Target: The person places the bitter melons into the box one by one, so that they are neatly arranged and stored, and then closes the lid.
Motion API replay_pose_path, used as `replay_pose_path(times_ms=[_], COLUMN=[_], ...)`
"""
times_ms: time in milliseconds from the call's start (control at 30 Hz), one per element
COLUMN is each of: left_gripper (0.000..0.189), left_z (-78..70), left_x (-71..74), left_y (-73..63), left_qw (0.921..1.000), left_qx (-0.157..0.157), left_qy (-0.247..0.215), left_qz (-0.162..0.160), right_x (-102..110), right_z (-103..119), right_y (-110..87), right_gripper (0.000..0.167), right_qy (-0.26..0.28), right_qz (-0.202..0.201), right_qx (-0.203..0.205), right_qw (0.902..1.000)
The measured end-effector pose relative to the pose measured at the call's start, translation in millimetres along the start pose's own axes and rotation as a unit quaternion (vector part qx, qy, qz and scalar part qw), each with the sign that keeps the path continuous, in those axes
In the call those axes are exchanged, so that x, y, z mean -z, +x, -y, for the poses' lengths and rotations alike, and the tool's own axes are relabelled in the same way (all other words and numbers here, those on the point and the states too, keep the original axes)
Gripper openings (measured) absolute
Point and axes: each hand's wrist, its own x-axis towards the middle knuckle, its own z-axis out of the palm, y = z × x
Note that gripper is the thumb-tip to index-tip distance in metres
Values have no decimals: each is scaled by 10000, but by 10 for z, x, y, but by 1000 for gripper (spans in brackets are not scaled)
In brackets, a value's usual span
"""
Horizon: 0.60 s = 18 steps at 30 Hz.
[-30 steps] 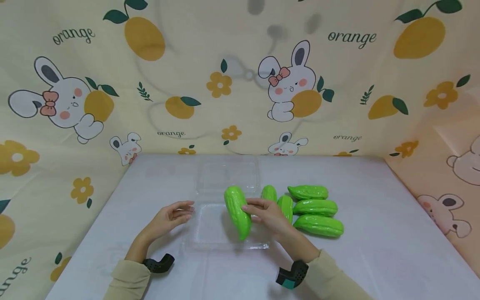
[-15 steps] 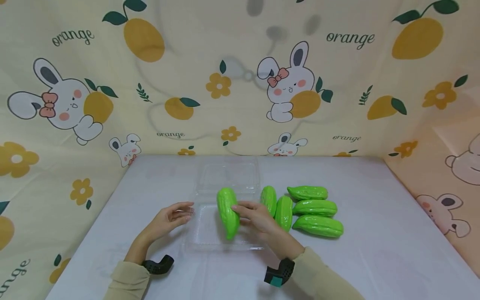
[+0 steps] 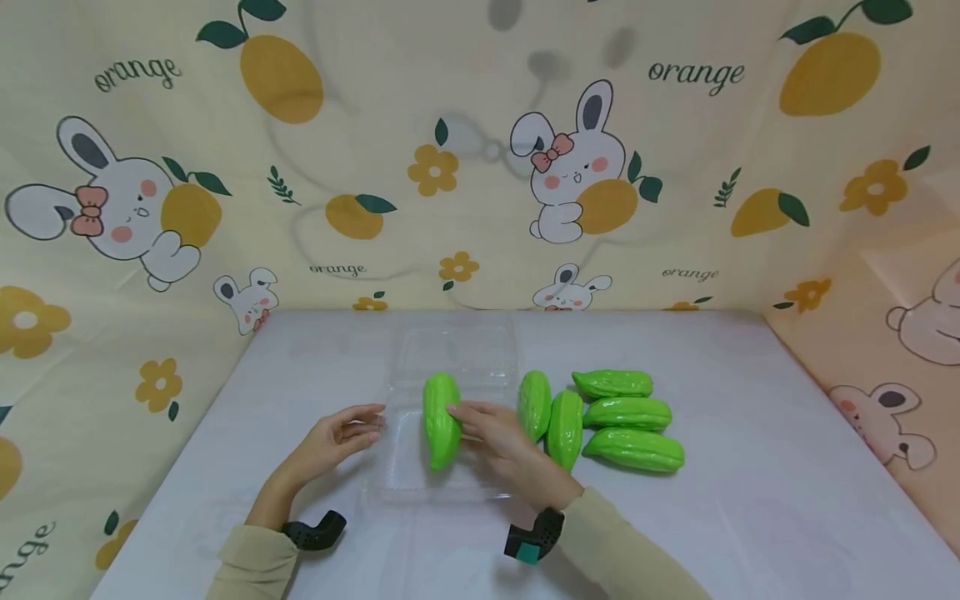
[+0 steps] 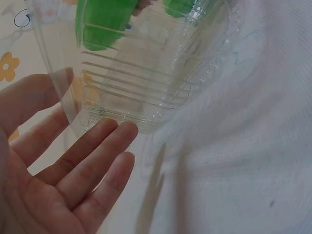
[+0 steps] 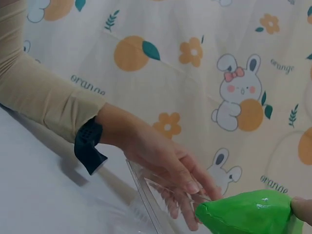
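Observation:
My right hand (image 3: 501,440) pinches a glossy green ribbed gourd (image 3: 441,421) between thumb and fingers. The gourd is held roughly upright over the base of a clear plastic clamshell box (image 3: 401,482), whose lid lies folded back behind it. In the right wrist view, the gourd's tapered end (image 5: 243,214) points toward the left hand. At the box's left side, my left hand (image 3: 336,440) stays with loosely spread fingers. The left wrist view shows these fingertips (image 4: 127,130) right at the box's ridged wall, with nothing gripped.
Several more green gourds lie right of the box: two nearly upright ones (image 3: 564,429) beside it and a stack of three sideways ones (image 3: 636,450). A patterned cloth backdrop (image 3: 480,208) rises behind and beside the white table (image 3: 750,500).
My right hand has carried the gourd left, from the box's right part to nearer its middle. The left hand keeps its place beside the box.

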Motion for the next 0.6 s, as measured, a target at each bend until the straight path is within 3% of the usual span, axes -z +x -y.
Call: replay_pose_path(times_ms=[600], left_gripper=[51], left_z=[52], left_x=[2], left_y=[17], left_qw=[9996], left_qx=[-254], left_qy=[-147], left_qz=[28], right_x=[-238], right_z=[-91], right_y=[101], right_gripper=[40], right_qy=[144], right_qz=[157], right_qx=[-265], right_qw=[9994])
